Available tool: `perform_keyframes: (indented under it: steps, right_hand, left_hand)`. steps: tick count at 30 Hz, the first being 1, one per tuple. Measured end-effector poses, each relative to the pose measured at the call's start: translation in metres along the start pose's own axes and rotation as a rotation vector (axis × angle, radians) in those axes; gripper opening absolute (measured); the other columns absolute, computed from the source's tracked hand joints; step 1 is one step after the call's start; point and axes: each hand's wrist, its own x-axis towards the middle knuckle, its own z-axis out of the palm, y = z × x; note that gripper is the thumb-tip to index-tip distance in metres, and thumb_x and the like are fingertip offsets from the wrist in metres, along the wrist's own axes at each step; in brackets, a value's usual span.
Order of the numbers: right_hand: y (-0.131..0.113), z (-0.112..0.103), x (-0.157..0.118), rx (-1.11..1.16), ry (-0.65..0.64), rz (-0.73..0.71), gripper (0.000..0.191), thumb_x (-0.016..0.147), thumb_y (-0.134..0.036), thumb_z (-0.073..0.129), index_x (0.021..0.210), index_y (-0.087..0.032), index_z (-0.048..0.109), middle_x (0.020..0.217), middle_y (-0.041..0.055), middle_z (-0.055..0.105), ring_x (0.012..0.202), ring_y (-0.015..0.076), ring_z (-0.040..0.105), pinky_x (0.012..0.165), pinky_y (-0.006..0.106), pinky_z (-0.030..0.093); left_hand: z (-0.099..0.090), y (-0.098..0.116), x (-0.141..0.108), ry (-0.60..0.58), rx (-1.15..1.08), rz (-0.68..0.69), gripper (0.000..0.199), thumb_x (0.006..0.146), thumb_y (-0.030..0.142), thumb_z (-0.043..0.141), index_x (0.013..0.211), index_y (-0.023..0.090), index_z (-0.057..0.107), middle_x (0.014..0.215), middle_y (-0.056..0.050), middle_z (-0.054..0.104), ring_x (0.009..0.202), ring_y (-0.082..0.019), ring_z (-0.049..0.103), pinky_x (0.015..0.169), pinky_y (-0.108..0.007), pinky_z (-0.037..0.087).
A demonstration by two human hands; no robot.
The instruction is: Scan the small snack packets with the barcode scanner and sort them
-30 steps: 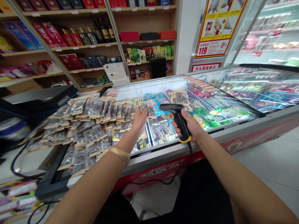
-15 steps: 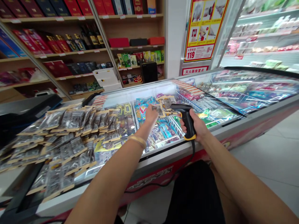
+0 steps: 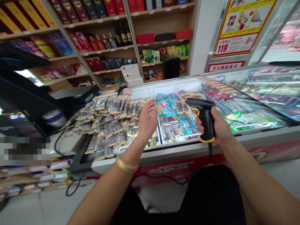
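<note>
My right hand [image 3: 221, 126] is wrapped round the handle of a black and yellow barcode scanner [image 3: 207, 120]; a cord hangs from its base. The scanner's head points left over the glass. My left hand [image 3: 149, 120] is raised above the freezer with its fingers apart and nothing visible in it. To its left lies a large heap of clear packets with tan edges [image 3: 112, 125], their contents dark. A few similar packets [image 3: 182, 107] lie just left of the scanner's head, apart from the heap.
Beneath the packets is a glass-topped chest freezer [image 3: 168, 150] holding blue bags [image 3: 167, 106] and other packs. Dark counter equipment [image 3: 25, 93] stands at the left. Shelves of boxes and bottles [image 3: 105, 22] line the back. The scanner's cord [image 3: 161, 177] loops along the freezer's front.
The view has swung left. My left hand has moved from the packets near the scanner back toward the large heap, and its fingers have opened. My right hand still holds the scanner.
</note>
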Motion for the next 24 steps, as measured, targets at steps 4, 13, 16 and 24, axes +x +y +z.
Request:
perform_keyframes:
  steps: [4,13,16,24]
  right_hand:
    - [0.026,0.051,-0.006,0.032,-0.128,0.116,0.054,0.085,-0.071,0.063,0.1,-0.019,0.065,0.063,-0.0013,0.053,0.046,0.0115,0.046,0.039,0.024,0.04]
    - [0.089,0.144,-0.021,0.058,-0.378,0.342,0.055,0.083,-0.069,0.067,0.102,-0.018,0.064,0.061,-0.0031,0.055,0.043,0.0096,0.048,0.038,0.021,0.042]
    - [0.098,0.161,-0.022,0.022,-0.403,0.371,0.056,0.081,-0.069,0.07,0.102,-0.017,0.064,0.061,-0.0029,0.057,0.043,0.0097,0.049,0.038,0.021,0.043]
    - [0.102,0.17,-0.021,-0.017,-0.395,0.396,0.054,0.084,-0.067,0.068,0.098,-0.016,0.065,0.059,-0.0023,0.057,0.041,0.0093,0.049,0.037,0.021,0.042]
  left_hand:
    - [-0.097,0.002,-0.027,0.2,0.22,0.065,0.034,0.087,0.028,0.062,0.119,0.021,0.066,0.122,-0.011,0.07,0.111,-0.022,0.066,0.102,-0.037,0.051]
    - [-0.231,-0.019,-0.079,0.422,0.699,-0.124,0.041,0.079,0.041,0.064,0.114,0.019,0.067,0.107,-0.009,0.069,0.081,-0.018,0.064,0.08,-0.032,0.054]
    - [-0.231,-0.015,-0.093,0.287,0.855,-0.275,0.048,0.078,0.049,0.066,0.116,0.02,0.068,0.096,-0.007,0.071,0.079,-0.022,0.066,0.078,-0.035,0.052]
    - [-0.219,-0.013,-0.098,0.178,0.946,-0.433,0.06,0.08,0.054,0.066,0.13,0.02,0.065,0.085,-0.006,0.078,0.086,-0.03,0.072,0.082,-0.039,0.049]
